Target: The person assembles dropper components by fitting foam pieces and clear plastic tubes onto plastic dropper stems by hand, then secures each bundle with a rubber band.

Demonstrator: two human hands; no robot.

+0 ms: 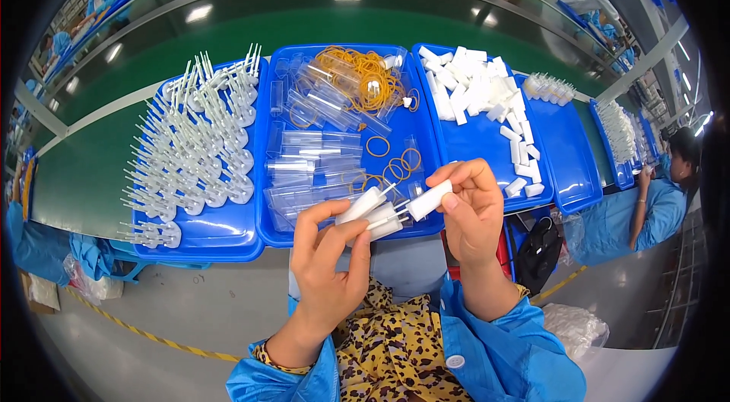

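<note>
My left hand [328, 256] grips a small bunch of white plastic tubes [372, 213] side by side, their thin stems pointing right. My right hand [473, 208] pinches another white tube [428, 200] between thumb and fingers, its end close to the stems of the bunch. Both hands hover above the near rim of the middle blue tray [270, 235], which holds clear plastic sleeves [312, 155] and orange rubber bands [363, 79].
The left blue tray [220, 238] carries several white stemmed pieces [194, 147]. The right blue tray [563, 151] carries white tubes [475, 90]. A green conveyor belt [251, 22] runs behind. A co-worker in blue [642, 212] sits at the right; a black bag [538, 250] lies below.
</note>
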